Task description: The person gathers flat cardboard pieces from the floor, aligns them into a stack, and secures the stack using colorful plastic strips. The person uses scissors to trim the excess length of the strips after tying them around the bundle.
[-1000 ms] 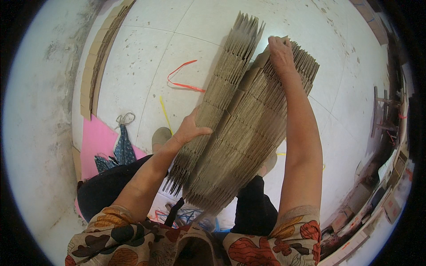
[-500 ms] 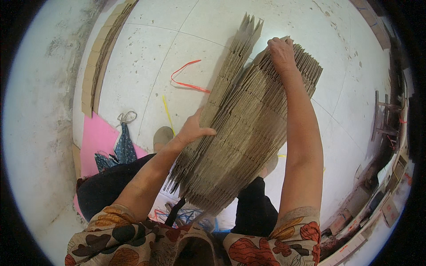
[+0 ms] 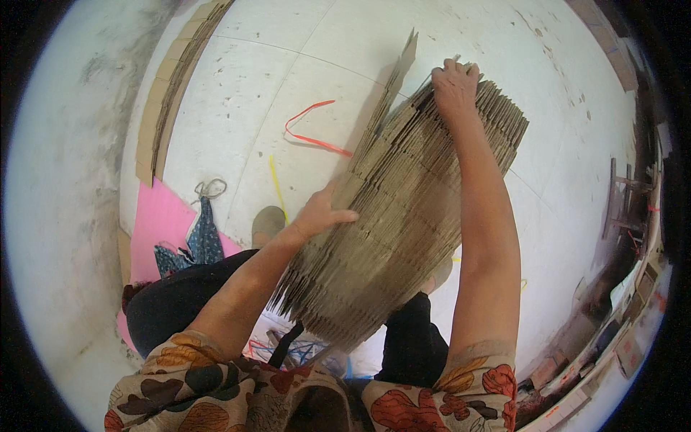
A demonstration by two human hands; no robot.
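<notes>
A thick stack of brown folded cardboard sheets (image 3: 403, 216) stands on edge between my legs, slanting from lower left to upper right. My left hand (image 3: 320, 214) holds its left side, the thumb laid over the sheets' edges and the fingers partly hidden behind them. At the far end my right hand (image 3: 455, 90) is closed, its fingertips bent over the top of the cardboard sheets. To the left of that hand, a few sheets (image 3: 394, 83) lean apart from the main stack, with a gap between at the far end.
A red strap (image 3: 309, 133) and a yellow strap (image 3: 277, 187) lie on the pale floor. More flat cardboard (image 3: 169, 93) lines the left wall. A dark patterned cloth (image 3: 205, 234) rests on a pink sheet (image 3: 155, 216). A wooden stool (image 3: 625, 191) stands at the right.
Most of the sheets that leaned apart at the far left have joined the main stack, leaving a thinner bunch there. My right hand has shifted only slightly; the left stays at the side.
</notes>
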